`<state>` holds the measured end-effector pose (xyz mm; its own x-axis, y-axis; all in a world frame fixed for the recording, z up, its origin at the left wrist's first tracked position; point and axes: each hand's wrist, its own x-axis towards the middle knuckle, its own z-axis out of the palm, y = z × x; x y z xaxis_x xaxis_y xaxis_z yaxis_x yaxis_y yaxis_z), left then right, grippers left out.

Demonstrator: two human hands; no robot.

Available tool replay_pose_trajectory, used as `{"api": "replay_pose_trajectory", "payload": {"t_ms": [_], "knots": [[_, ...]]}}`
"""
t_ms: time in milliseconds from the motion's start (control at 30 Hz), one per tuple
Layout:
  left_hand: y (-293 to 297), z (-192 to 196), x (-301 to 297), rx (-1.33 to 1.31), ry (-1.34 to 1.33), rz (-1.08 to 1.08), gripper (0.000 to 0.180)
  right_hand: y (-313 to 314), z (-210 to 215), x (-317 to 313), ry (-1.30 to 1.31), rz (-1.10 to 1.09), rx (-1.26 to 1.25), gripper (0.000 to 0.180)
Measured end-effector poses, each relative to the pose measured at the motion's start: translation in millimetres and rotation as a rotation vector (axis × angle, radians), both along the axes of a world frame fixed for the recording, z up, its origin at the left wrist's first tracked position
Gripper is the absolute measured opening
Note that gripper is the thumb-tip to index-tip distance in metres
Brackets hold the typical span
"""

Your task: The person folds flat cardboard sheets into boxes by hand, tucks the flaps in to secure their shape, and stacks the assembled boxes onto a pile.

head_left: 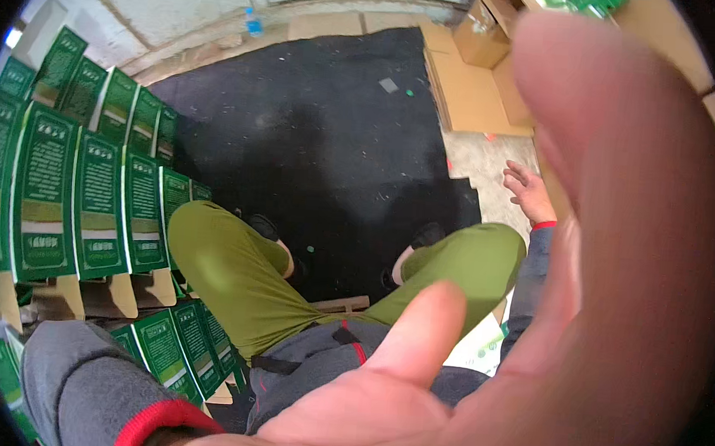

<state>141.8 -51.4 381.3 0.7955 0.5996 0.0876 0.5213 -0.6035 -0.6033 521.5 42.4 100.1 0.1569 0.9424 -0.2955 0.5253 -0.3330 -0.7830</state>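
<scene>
My left hand (527, 401) is raised very close to the camera and fills the lower right of the view. Its thumb stands apart from the curved fingers, with nothing between them, so it is open. The grey sleeve with a red cuff enters from the lower left. Farther off, my right hand (530, 194) hangs out past my right knee, open with its fingers apart and holding nothing. Near it is an open brown cardboard box (471, 86), partly hidden by my left hand.
Rows of green printed cartons (98, 197) with cardboard flaps are stacked along my left. A black mat (299, 111) covers the floor between my green-trousered legs and the wall. A blue bottle (254, 23) stands by the wall. Green items (584, 0) show at the upper right.
</scene>
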Motion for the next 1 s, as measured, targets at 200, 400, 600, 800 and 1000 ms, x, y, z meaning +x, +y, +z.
{"api": "replay_pose_trajectory", "payload": {"t_ms": [200,400,600,800,1000], "knots": [[-4.8,0.7,41.0,-0.095,-0.044,-0.165,0.040,-175.2,-195.3,199.0,-0.420,0.032,-0.001,0.043],[-12.5,-13.3,40.6,-0.171,-0.024,-0.153,0.038,-311.1,-296.7,114.2,-0.119,-0.231,-0.699,0.042],[-22.4,-6.2,52.2,-0.213,-0.052,-0.248,0.035,-373.0,-273.4,74.5,0.183,-0.621,-0.866,0.037],[-34.4,-3.3,73.0,-0.276,-0.067,-0.354,0.033,-414.4,-277.7,69.4,0.306,-0.806,-0.721,0.038],[-50.1,0.4,86.2,-0.375,-0.125,-0.446,0.031,-445.1,-267.2,51.2,0.427,-0.888,-0.783,0.036]]}}
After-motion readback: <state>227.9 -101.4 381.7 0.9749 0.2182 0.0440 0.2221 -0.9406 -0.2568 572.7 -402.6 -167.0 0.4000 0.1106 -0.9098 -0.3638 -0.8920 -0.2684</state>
